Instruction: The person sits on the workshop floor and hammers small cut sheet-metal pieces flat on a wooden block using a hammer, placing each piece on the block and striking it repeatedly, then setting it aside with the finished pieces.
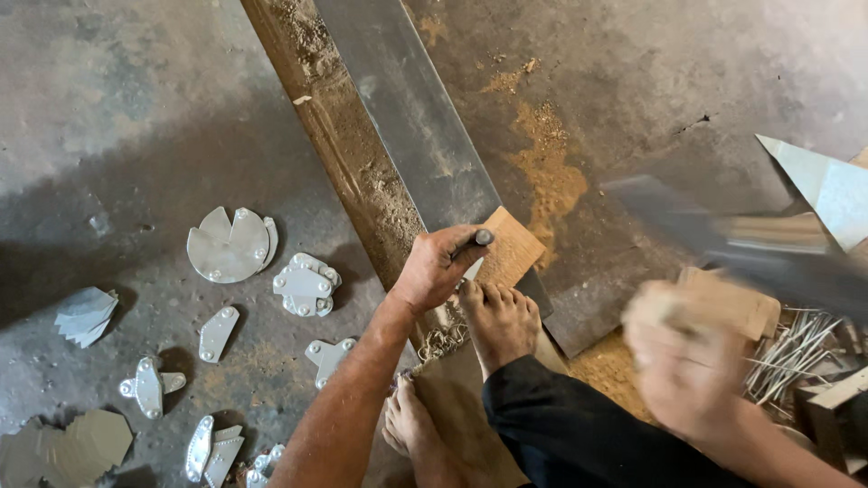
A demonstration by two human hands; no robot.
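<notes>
The left hand has its fingers closed round a dark punch, tip set on a small wood block that lies on the long steel bar running far-left to near-right across the floor. One bare foot pins the work just near the block; a second foot sits nearer.

The right hand is a blur, fingers wrapped on a hammer in mid-swing. A glancing blow could land on the left knuckles or the toes, since both crowd the punch; a skewed punch could also split the block.

Counted: two hands, two feet, one punch, one hammer, one block under the punch. On the floor at left, roughly ten riveted metal pieces. Right, a pile of nails, too many to count.
</notes>
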